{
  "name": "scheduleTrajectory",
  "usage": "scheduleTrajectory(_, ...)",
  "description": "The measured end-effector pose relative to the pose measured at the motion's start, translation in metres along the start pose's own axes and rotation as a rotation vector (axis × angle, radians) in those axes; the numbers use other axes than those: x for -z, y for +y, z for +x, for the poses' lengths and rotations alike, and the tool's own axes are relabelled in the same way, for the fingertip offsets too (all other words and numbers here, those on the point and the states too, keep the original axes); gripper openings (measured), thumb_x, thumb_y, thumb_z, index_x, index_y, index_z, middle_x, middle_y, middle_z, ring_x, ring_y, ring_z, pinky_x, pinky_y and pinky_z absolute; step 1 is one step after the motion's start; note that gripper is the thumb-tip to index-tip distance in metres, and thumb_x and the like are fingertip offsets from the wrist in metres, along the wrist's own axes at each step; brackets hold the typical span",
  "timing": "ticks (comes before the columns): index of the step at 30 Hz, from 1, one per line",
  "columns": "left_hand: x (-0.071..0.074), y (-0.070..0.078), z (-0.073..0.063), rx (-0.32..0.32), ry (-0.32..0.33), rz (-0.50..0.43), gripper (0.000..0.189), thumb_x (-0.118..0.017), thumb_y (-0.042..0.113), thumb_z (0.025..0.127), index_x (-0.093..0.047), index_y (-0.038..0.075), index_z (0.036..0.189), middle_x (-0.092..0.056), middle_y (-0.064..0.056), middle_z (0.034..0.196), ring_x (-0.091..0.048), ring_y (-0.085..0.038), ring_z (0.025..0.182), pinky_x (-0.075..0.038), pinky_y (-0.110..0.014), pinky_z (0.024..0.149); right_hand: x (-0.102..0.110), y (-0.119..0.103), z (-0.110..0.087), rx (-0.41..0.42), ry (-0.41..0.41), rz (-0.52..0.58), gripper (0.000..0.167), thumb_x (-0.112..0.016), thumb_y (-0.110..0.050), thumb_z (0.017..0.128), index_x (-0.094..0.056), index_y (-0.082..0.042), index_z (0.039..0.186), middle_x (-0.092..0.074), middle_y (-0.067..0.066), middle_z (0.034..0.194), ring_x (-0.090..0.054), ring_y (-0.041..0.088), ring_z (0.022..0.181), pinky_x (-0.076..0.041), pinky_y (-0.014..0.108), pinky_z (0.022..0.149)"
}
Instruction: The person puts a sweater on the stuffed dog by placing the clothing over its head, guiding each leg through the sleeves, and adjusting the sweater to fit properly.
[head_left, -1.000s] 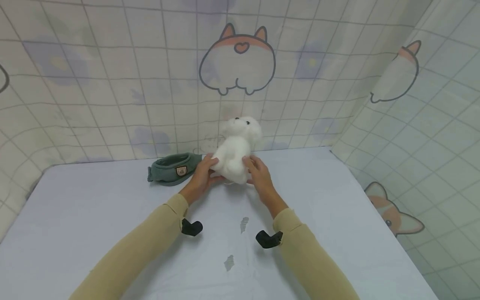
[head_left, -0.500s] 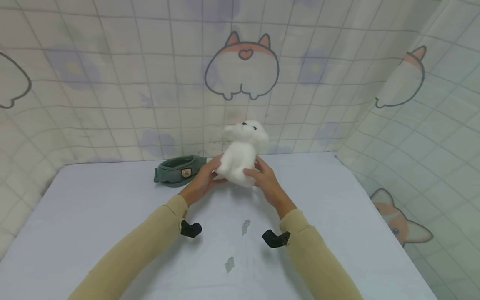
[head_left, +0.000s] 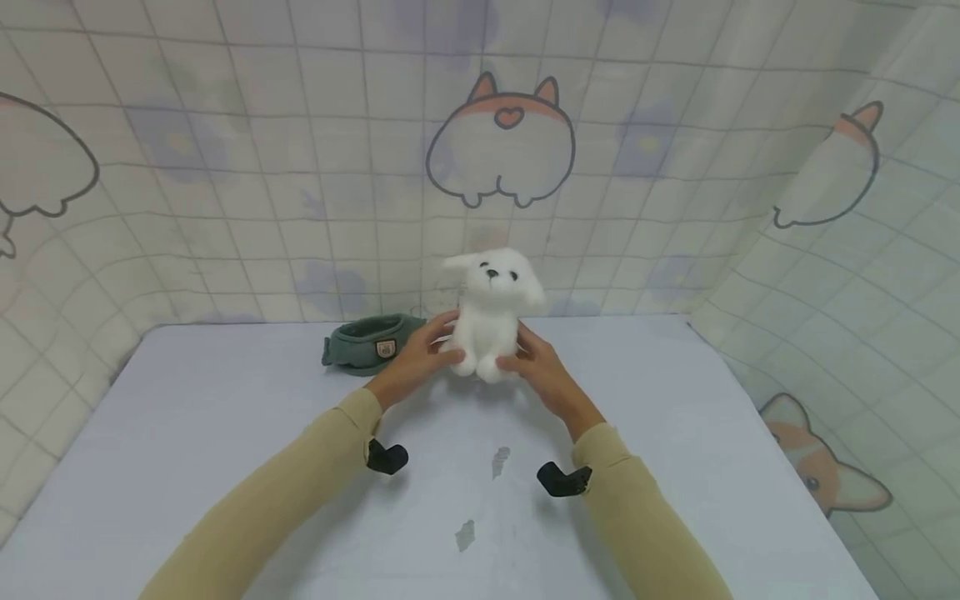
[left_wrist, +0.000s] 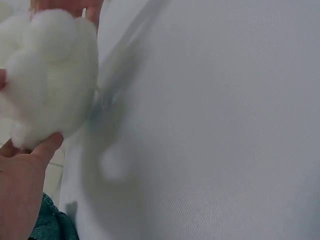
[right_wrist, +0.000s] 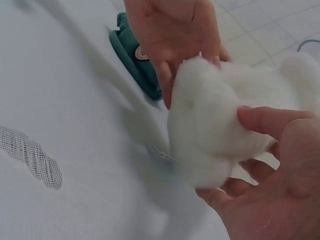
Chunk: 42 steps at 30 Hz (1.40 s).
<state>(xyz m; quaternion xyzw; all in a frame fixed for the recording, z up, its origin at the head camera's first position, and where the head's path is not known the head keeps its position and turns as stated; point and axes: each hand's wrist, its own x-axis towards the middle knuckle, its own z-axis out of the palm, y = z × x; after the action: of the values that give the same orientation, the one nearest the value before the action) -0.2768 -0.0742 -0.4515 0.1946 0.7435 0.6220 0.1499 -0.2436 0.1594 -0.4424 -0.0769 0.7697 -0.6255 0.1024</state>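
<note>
White plush dog [head_left: 487,323] between left hand [head_left: 417,356] and right hand [head_left: 547,370], both gripping sides.

White plush dog [head_left: 487,329]: upright near the worktop's [head_left: 225,400] far edge
Left hand [head_left: 422,357]: grips one flank, thumb by a paw
Right hand [head_left: 546,373]: grips the opposite flank
Green cloth item [head_left: 356,354]: beside the left hand, toward the far left corner
Grey patches [head_left: 501,461]: two, between dog and near edge
Gridded cloth [head_left: 330,217]: rises behind the far edge
</note>
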Motion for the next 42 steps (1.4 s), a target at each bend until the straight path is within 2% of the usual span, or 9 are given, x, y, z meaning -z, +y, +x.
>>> scheduleTrajectory(4, -0.003, -0.002, 0.003, -0.029, 0.009, 0.072, 0.071, -0.066, 0.015, 0.091, -0.03, 0.025, 0.152, -0.033, -0.011, 0.155, -0.034, -0.037, 0.142, -0.035, -0.05, 0.113, 0.002, 0.005, 0.004, 0.052, -0.023, -0.017, 0.08, -0.068, -0.014, 0.088, -0.024, -0.031, 0.153, -0.022, -0.004, 0.161, -0.023, 0.031, 0.148, -0.026, 0.052, 0.118)
scheduleTrajectory(8, -0.004, -0.004, 0.006, -0.023, 0.018, 0.1, 0.074, -0.067, 0.008, 0.09, -0.031, 0.029, 0.151, -0.033, -0.006, 0.155, -0.032, -0.033, 0.144, -0.036, -0.049, 0.113, 0.001, 0.007, 0.008, 0.066, -0.012, -0.036, 0.079, -0.066, -0.006, 0.088, -0.026, -0.024, 0.153, -0.028, 0.004, 0.159, -0.03, 0.034, 0.145, -0.029, 0.049, 0.117)
scheduleTrajectory(12, 0.0, 0.0, 0.004, -0.022, 0.038, 0.18, 0.076, -0.068, 0.006, 0.088, -0.03, 0.026, 0.151, -0.034, -0.008, 0.154, -0.032, -0.032, 0.143, -0.035, -0.053, 0.112, -0.005, -0.005, 0.005, 0.061, 0.002, -0.121, 0.075, -0.065, -0.003, 0.088, -0.028, -0.016, 0.153, -0.037, 0.014, 0.154, -0.039, 0.035, 0.14, -0.033, 0.047, 0.115)
scheduleTrajectory(17, 0.005, -0.003, 0.005, -0.012, 0.044, 0.265, 0.077, -0.067, 0.008, 0.089, -0.027, 0.025, 0.153, -0.03, -0.006, 0.158, -0.025, -0.029, 0.147, -0.024, -0.049, 0.119, -0.011, 0.008, 0.013, 0.064, 0.048, -0.246, 0.072, -0.065, -0.008, 0.089, -0.031, -0.018, 0.152, -0.04, 0.012, 0.153, -0.039, 0.032, 0.14, -0.036, 0.045, 0.114)
scheduleTrajectory(19, 0.006, -0.01, 0.008, -0.015, 0.05, 0.273, 0.077, -0.067, 0.01, 0.089, -0.027, 0.027, 0.152, -0.03, -0.004, 0.158, -0.026, -0.027, 0.147, -0.025, -0.045, 0.119, -0.011, 0.018, 0.019, 0.065, 0.07, -0.263, 0.072, -0.066, -0.009, 0.089, -0.033, -0.019, 0.151, -0.04, 0.011, 0.152, -0.037, 0.03, 0.141, -0.035, 0.044, 0.114)
scheduleTrajectory(27, 0.002, -0.015, 0.012, -0.024, 0.055, 0.31, 0.078, -0.064, 0.007, 0.091, -0.022, 0.024, 0.154, -0.033, -0.007, 0.157, -0.033, -0.026, 0.144, -0.028, -0.038, 0.119, -0.011, 0.021, 0.021, 0.041, 0.113, -0.338, 0.067, -0.065, -0.008, 0.088, -0.036, -0.003, 0.148, -0.038, 0.019, 0.152, -0.039, 0.036, 0.139, -0.037, 0.045, 0.113)
scheduleTrajectory(31, -0.001, -0.017, 0.013, 0.004, 0.073, 0.34, 0.077, -0.064, 0.01, 0.091, -0.022, 0.028, 0.154, -0.037, -0.006, 0.155, -0.035, -0.026, 0.143, -0.029, -0.041, 0.118, -0.012, 0.022, 0.02, 0.047, 0.133, -0.377, 0.066, -0.067, -0.008, 0.086, -0.039, -0.002, 0.145, -0.039, 0.019, 0.151, -0.038, 0.036, 0.14, -0.034, 0.045, 0.114)
scheduleTrajectory(36, -0.003, -0.021, 0.011, 0.053, 0.084, 0.376, 0.079, -0.063, 0.012, 0.092, -0.019, 0.029, 0.155, -0.032, -0.004, 0.158, -0.034, -0.028, 0.144, -0.027, -0.045, 0.118, -0.014, 0.031, 0.021, 0.05, 0.162, -0.399, 0.063, -0.069, -0.008, 0.085, -0.042, -0.001, 0.142, -0.043, 0.019, 0.149, -0.04, 0.035, 0.139, -0.035, 0.046, 0.114)
scheduleTrajectory(42, -0.003, -0.024, 0.008, 0.052, 0.098, 0.391, 0.08, -0.062, 0.01, 0.093, -0.016, 0.028, 0.156, -0.029, -0.005, 0.159, -0.033, -0.028, 0.144, -0.028, -0.044, 0.118, -0.019, 0.035, 0.022, 0.052, 0.175, -0.404, 0.064, -0.071, -0.011, 0.085, -0.043, -0.004, 0.142, -0.043, 0.016, 0.149, -0.039, 0.033, 0.14, -0.035, 0.045, 0.114)
